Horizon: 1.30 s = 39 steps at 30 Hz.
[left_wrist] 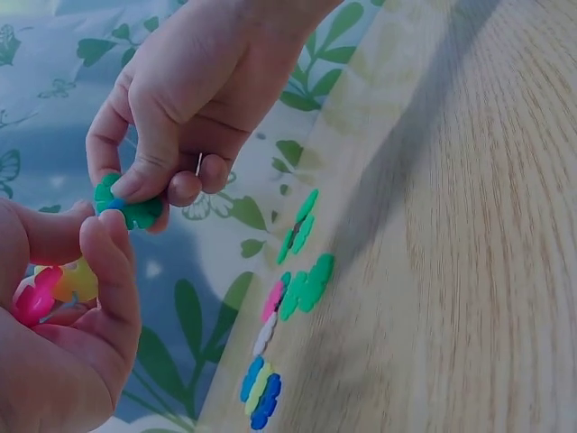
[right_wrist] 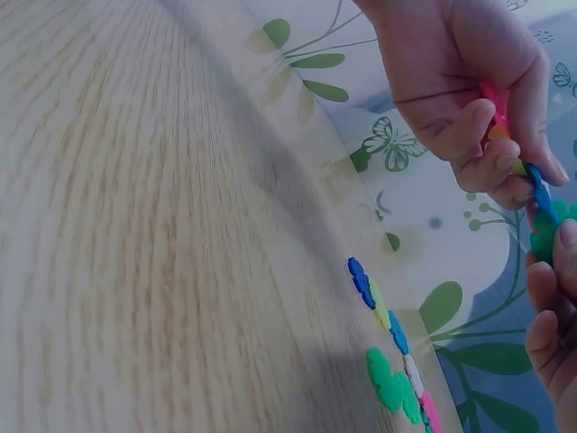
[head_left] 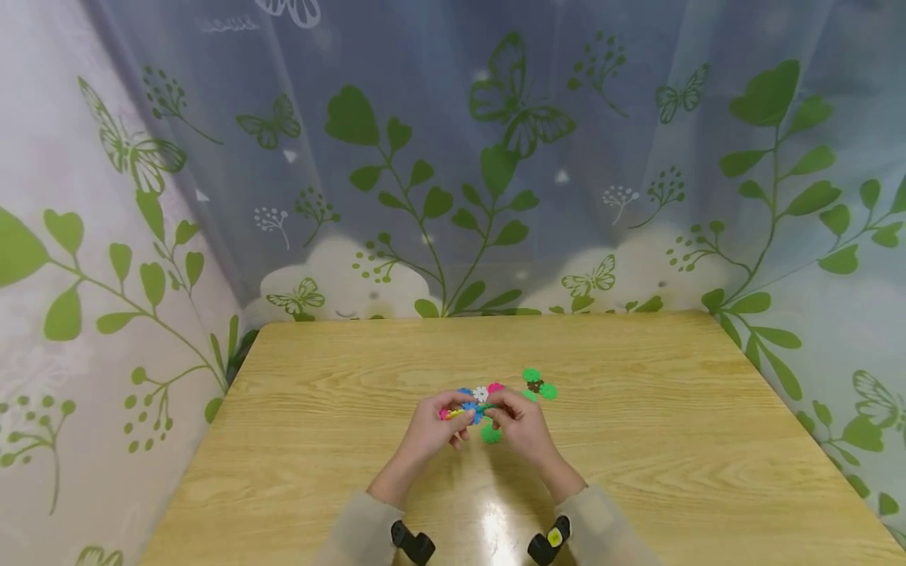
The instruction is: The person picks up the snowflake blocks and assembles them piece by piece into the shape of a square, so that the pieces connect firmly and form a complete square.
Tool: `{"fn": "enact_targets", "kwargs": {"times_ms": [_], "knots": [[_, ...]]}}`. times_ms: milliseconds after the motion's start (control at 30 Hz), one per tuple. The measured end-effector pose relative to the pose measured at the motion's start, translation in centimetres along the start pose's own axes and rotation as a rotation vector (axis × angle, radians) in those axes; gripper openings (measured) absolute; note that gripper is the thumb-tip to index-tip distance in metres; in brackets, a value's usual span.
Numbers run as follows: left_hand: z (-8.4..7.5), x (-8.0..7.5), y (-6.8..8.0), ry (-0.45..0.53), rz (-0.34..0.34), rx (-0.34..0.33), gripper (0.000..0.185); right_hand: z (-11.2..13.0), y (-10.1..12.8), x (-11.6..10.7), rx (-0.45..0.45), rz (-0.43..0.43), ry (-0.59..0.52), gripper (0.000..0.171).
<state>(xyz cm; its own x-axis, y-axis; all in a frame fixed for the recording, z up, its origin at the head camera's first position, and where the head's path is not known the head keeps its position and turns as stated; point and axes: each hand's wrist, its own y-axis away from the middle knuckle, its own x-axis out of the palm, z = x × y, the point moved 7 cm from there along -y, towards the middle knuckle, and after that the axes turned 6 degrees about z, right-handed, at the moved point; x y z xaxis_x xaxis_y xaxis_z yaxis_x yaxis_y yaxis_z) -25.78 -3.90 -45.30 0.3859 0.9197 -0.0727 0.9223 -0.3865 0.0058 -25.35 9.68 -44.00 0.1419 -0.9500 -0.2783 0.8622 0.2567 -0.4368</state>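
Note:
Both hands meet over the middle of the table, around a small joined group of flower-shaped plastic discs. My left hand (head_left: 428, 424) grips the group, which has a pink disc (left_wrist: 36, 296), a yellow disc (left_wrist: 77, 280) and a blue disc (right_wrist: 539, 189). Between thumb and fingertips, my right hand (head_left: 525, 426) pinches a green disc (left_wrist: 140, 213). In the right wrist view that green disc's edge meets the blue one. Fingers cover much of where the two join.
Behind the hands, on the wooden table (head_left: 318, 472), lies a row of discs, among them a white disc (head_left: 480, 394). Green discs around a brown disc (head_left: 535, 386) lie farther right. Another green disc (head_left: 491, 434) shows between the hands. A patterned curtain (head_left: 439, 196) hangs beyond the table.

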Motion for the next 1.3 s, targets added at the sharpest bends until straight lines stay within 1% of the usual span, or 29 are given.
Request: {"fn": "enact_targets", "kwargs": {"times_ms": [133,267,400,500,600,767,867,933,1000,1167,1300], "knots": [[-0.1,0.0,0.1,0.001,0.013,-0.001,0.025,-0.1,0.0,0.0,0.035,0.015,-0.009,0.010],[0.0,-0.4,0.1,0.008,0.025,0.001,0.029,-0.4,-0.1,0.0,0.111,0.033,-0.021,0.006],[1.2,-1.0,-0.5,0.018,0.027,-0.009,0.033,-0.4,-0.1,0.0,0.147,0.035,0.006,0.006],[2.4,-1.5,-0.9,0.035,0.015,-0.016,0.034,-0.3,-0.1,-0.1,0.144,0.021,0.013,0.009],[2.9,-1.9,-1.1,0.036,-0.006,-0.014,0.034,-0.4,0.0,-0.2,0.135,-0.004,0.010,0.011],[2.5,-2.4,-0.9,0.018,-0.020,-0.008,0.034,-3.3,0.3,-0.5,0.166,-0.061,0.044,0.010],[1.4,-2.5,-0.3,0.005,-0.015,-0.001,0.032,-5.0,0.4,-0.7,0.199,-0.079,0.079,0.010],[0.9,-2.5,-0.1,-0.008,-0.015,0.001,0.030,-5.7,0.6,-0.8,0.226,-0.071,0.106,0.010],[0.8,-2.6,0.0,-0.011,-0.019,-0.001,0.030,-6.2,0.7,-0.8,0.257,-0.049,0.136,0.011],[2.1,-3.0,-0.6,-0.002,-0.038,-0.007,0.031,-7.1,1.0,-0.6,0.343,0.019,0.229,0.017],[2.5,-3.2,-0.8,0.000,-0.054,0.001,0.033,-7.6,1.2,-0.4,0.398,0.076,0.317,0.019]]}}
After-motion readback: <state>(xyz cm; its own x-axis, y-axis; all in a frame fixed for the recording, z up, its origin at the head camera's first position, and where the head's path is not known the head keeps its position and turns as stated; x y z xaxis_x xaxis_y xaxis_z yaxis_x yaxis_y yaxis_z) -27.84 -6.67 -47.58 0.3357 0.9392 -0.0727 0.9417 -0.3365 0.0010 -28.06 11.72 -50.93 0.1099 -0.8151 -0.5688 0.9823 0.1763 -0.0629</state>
